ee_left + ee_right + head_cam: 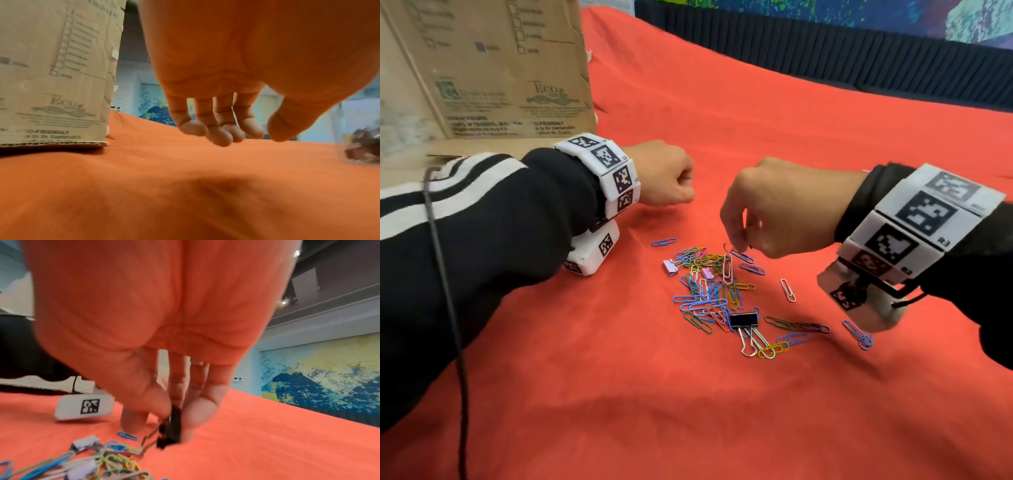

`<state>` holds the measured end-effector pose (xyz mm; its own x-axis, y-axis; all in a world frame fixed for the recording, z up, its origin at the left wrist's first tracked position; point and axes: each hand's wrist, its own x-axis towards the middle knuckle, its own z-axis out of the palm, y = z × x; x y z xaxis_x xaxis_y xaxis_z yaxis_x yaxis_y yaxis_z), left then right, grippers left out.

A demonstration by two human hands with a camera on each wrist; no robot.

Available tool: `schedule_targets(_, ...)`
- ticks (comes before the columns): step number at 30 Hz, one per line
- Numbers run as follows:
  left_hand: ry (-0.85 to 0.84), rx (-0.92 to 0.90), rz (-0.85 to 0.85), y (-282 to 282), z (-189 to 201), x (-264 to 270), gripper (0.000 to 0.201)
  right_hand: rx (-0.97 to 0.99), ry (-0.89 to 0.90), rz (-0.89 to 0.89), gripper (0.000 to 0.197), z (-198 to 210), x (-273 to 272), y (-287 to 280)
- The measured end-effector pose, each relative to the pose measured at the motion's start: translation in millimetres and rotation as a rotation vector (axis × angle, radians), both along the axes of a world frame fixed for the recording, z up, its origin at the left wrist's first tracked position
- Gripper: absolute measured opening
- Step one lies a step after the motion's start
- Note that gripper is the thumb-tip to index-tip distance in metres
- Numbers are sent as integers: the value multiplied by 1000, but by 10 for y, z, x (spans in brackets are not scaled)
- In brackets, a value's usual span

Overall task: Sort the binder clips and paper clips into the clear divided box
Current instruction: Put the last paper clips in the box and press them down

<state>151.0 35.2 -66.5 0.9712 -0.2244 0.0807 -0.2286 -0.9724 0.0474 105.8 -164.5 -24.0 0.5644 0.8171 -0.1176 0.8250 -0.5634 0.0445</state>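
Observation:
A heap of coloured paper clips (709, 294) lies on the red cloth (619, 394), with a black binder clip (743, 320) at its near edge and two small lilac binder clips (670, 266) on its left. Over the heap's far edge my right hand (741, 246) pinches a small black binder clip (174, 426) between thumb and fingers (197, 412), just above the cloth. My left hand (681, 192) hovers left of the heap, its fingers (218, 136) loosely curled and holding nothing. A blurred clear container (362, 146) with dark items shows at the right edge of the left wrist view.
A tall cardboard box (482, 68) stands on the cloth at the back left, close behind my left wrist. Stray paper clips (858, 334) lie right of the heap under my right wrist. A dark pleated edge (825, 51) bounds the cloth at the back.

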Motion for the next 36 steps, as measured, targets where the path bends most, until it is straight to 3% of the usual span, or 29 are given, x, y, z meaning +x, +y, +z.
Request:
schedule_targets(2, 67, 8, -30, -46, 105, -163, 18, 32, -24, 34, 31, -55, -6, 72)
schedule_targets(5, 360, 55, -87, -78, 148, -399, 19, 19, -15, 69, 42, -206, -25, 195)
schedule_targets(8, 501, 83, -117, -93, 118, -534, 34, -26, -22, 101, 42, -320, -43, 277)
schedule_targets(13, 385, 97, -162, -150, 77, -582, 39, 22, 26, 93, 14, -337, -49, 291)
schedule_targets(15, 427, 79, -163, -145, 97, -590, 34, 34, 44, 88, 8, -333, -60, 271)
schedule_targets(18, 500, 43, -154, -113, 157, -625, 21, 98, 70, 47, 10, -269, -64, 187)
schedule_targets(23, 462, -36, -182, -124, 229, -685, 8, 135, 50, -10, 16, -139, -75, -23)
schedule_targets(27, 444, -229, -366, -333, 310, -811, 18, 97, 41, -72, 25, -60, -34, -216)
schedule_targets(33, 225, -42, -511, -668, 307, -995, 21, 88, 7, -90, 17, -152, 18, -273)
schedule_targets(36, 171, 28, -523, -756, 218, -1070, 28, 126, 23, -58, 31, -160, 98, -174)
